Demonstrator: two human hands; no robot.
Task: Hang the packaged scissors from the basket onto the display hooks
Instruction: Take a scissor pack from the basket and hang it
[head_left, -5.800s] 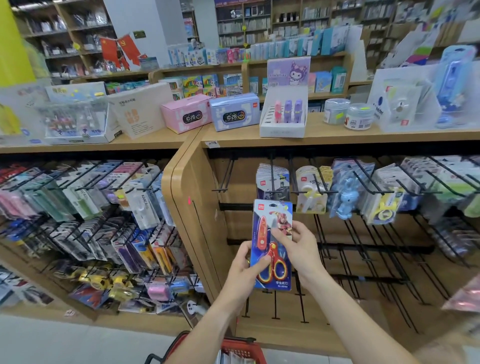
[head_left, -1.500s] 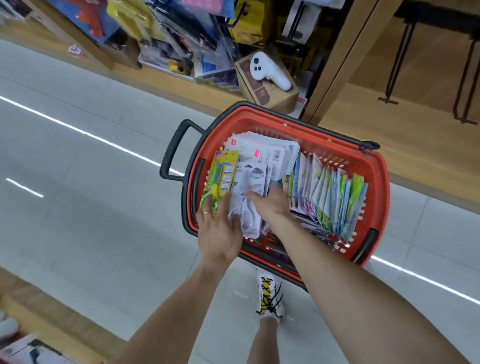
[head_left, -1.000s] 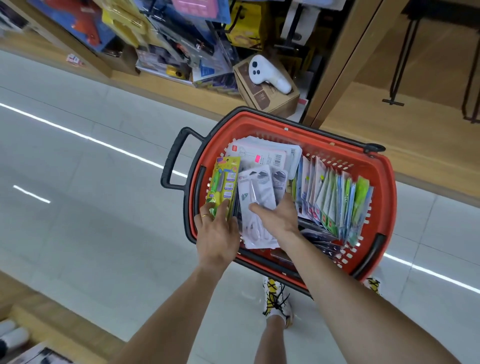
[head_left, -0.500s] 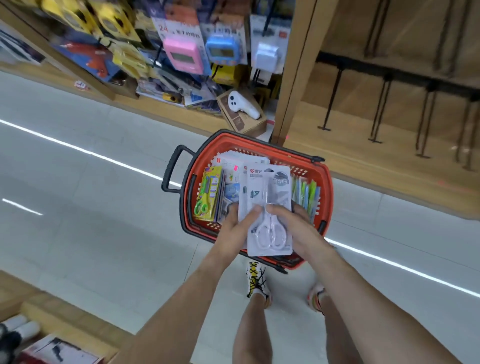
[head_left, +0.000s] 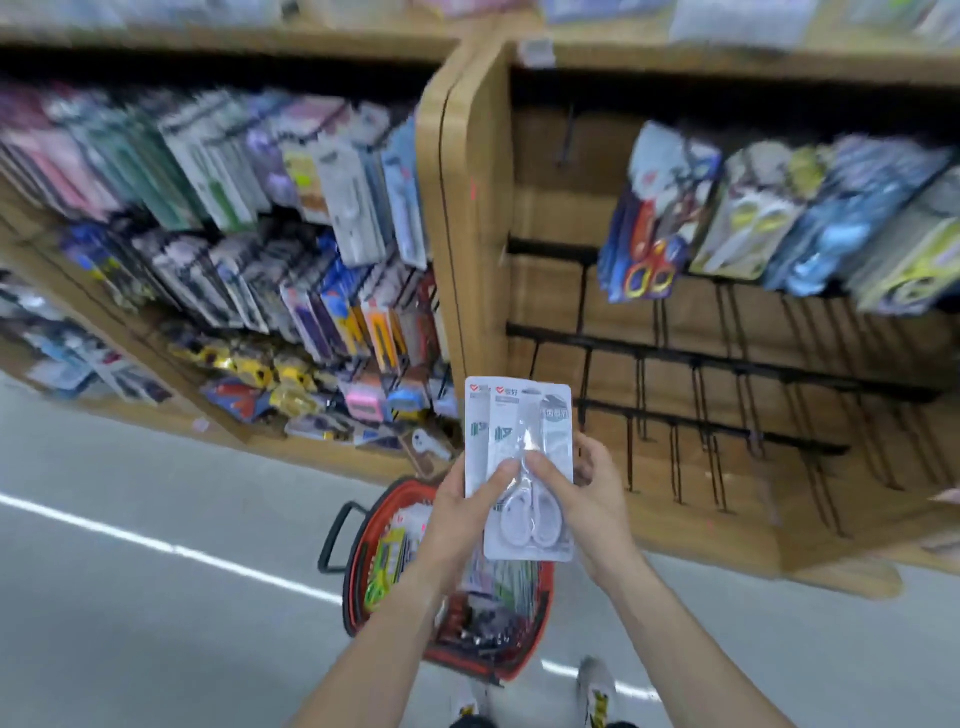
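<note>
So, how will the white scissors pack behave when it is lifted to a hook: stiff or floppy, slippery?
The pack is probably fairly stiff: it stands flat and upright, held only at mid height by both hands. Its glossy blister may be slippery. A second pack sits behind it, so the two could slide apart.

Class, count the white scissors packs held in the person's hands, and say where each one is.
2: front white scissors pack, pinched by both thumbs; rear white pack, peeking out left behind it. More could be hidden behind.
</note>
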